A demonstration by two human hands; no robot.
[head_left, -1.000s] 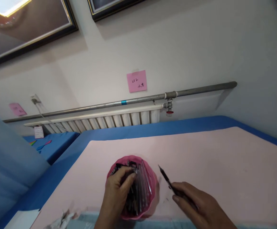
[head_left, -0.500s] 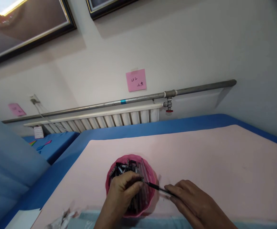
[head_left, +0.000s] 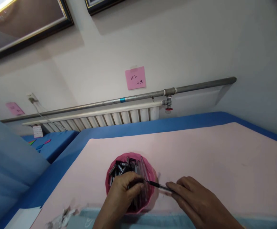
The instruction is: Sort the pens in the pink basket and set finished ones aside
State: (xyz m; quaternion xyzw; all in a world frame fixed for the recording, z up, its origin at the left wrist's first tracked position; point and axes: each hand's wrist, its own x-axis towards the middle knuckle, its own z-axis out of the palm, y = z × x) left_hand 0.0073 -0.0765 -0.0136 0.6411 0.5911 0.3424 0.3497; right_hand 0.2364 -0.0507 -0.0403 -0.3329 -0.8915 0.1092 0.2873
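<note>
My right hand [head_left: 193,197] is closed around the rear of a pen [head_left: 161,186] with a black grip, and its tip points left. Over the pink basket [head_left: 150,165], my left hand [head_left: 121,190] pinches a small dark piece at the pen's tip. It looks like a pen cap, mostly hidden by the fingers. Inside the basket lie several black pen caps [head_left: 120,167] on the left and clear pen barrels [head_left: 143,171] on the right.
A pink sheet [head_left: 200,152] covers the blue table [head_left: 133,128]. Light blue cloth or plastic [head_left: 81,219] runs along the near edge, beside crumpled clear wrapping [head_left: 62,219]. White paper [head_left: 24,218] lies at left. A radiator [head_left: 119,119] lines the wall behind.
The view has shifted slightly. Both hands stay at nearly the same place, and the pen's tip still meets the left fingertips. Less of the dark piece shows now.
</note>
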